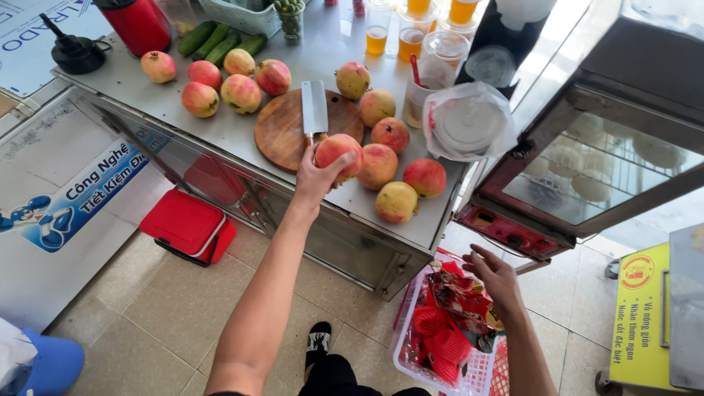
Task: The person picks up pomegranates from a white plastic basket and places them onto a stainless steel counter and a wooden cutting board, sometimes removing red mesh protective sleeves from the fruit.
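My left hand (317, 176) is stretched out to the steel counter (242, 128) and grips a red-yellow pomegranate (339, 150) at the near edge of a round wooden cutting board (282, 128). A cleaver (314, 108) lies on that board, blade pointing away from me. More pomegranates (396, 187) sit right of my hand, and another group (220, 81) lies at the counter's left. My right hand (497, 275) hovers with fingers apart, holding nothing, over a white basket (440, 370) with red mesh netting (440, 337) on the floor.
Cucumbers (216, 40), a red canister (139, 26), cups of orange juice (411, 33) and a bag of plastic lids (469, 121) stand at the counter's back. A glass-door cabinet (594, 169) is to the right, a red box (187, 224) on the tiled floor below.
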